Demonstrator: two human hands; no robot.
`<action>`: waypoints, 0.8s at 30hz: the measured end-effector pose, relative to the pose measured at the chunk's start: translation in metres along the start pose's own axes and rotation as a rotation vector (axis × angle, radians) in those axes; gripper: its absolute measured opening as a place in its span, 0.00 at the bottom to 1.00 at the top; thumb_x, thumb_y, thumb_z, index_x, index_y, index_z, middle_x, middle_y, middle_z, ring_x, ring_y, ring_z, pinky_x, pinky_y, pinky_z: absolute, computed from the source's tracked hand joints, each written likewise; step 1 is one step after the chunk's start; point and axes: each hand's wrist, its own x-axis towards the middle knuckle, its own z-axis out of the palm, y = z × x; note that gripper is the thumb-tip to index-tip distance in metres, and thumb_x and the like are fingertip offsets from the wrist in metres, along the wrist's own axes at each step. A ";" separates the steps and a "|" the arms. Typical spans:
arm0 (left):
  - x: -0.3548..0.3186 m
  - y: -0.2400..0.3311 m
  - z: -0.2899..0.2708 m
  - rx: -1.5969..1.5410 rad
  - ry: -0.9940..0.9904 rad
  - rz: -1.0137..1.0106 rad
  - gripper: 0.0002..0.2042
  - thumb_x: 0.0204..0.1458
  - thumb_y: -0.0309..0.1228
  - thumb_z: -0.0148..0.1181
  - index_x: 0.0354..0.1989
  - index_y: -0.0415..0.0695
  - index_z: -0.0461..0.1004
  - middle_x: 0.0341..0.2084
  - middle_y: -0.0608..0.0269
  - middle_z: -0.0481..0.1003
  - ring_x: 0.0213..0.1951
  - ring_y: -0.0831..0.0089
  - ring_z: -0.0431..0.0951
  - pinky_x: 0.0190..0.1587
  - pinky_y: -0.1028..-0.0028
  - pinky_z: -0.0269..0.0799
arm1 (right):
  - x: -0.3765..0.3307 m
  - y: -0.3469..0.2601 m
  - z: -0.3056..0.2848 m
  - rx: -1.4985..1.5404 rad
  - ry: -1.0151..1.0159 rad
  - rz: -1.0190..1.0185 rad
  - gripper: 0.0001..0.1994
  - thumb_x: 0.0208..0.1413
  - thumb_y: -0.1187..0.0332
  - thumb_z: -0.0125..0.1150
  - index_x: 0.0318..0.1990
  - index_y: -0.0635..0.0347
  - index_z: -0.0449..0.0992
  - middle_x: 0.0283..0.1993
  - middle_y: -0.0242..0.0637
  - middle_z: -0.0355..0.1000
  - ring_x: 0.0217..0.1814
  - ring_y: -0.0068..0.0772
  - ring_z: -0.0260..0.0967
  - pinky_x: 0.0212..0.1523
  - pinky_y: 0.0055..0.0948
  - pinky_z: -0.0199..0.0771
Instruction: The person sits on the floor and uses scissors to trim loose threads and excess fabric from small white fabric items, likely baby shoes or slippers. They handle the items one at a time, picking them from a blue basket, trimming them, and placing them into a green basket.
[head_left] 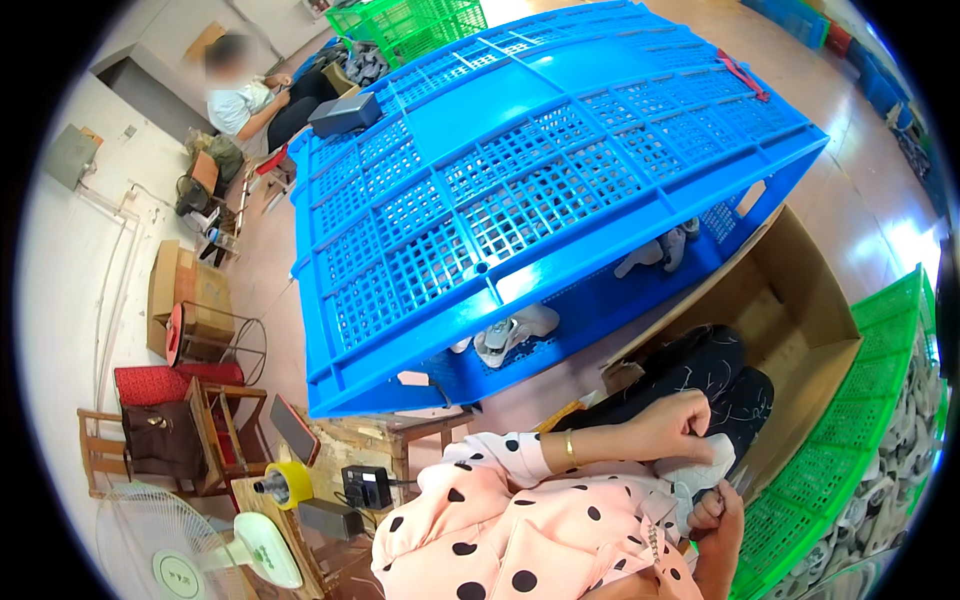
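A small white shoe (pixel 697 468) is held low over my lap, at the lower right. My left hand (pixel 680 425), with a bracelet on the wrist, is closed in a pinch at the shoe's upper end; what its fingertips grip is hidden. My right hand (pixel 712 512) is closed around the shoe's lower end, and part of the shoe is covered by the fingers. Just beyond my knees stands an open cardboard box (pixel 800 290).
A big blue plastic crate (pixel 560 60) lies ahead with shoes (pixel 515 335) inside. On the right, a green crate (pixel 850 400) borders many shoes. A white fan (pixel 175 545), yellow tape roll (pixel 288 484) and wooden bench (pixel 360 440) are at left. Another person (pixel 245 100) sits far left.
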 end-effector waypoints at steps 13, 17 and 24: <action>0.043 -0.023 0.013 0.057 -0.330 0.156 0.19 0.43 0.26 0.70 0.46 0.40 0.77 0.42 0.60 0.76 0.43 0.72 0.78 0.45 0.74 0.73 | 0.000 -0.004 0.017 -0.269 0.015 -0.114 0.19 0.64 0.59 0.52 0.19 0.52 0.65 0.12 0.25 0.57 0.11 0.17 0.49 0.11 0.24 0.42; 0.046 -0.020 0.027 0.008 -0.426 0.037 0.21 0.47 0.25 0.68 0.52 0.41 0.77 0.50 0.58 0.75 0.47 0.73 0.76 0.49 0.74 0.73 | 0.006 0.012 0.003 -0.093 0.029 -0.168 0.15 0.64 0.63 0.54 0.24 0.56 0.69 0.15 0.24 0.58 0.15 0.14 0.46 0.16 0.21 0.43; 0.034 -0.010 0.023 0.166 -0.409 0.134 0.17 0.49 0.24 0.67 0.49 0.44 0.80 0.48 0.57 0.78 0.49 0.73 0.77 0.49 0.75 0.73 | -0.009 0.022 0.017 0.080 0.009 -0.204 0.18 0.64 0.64 0.53 0.20 0.56 0.67 0.15 0.23 0.55 0.16 0.13 0.44 0.18 0.20 0.42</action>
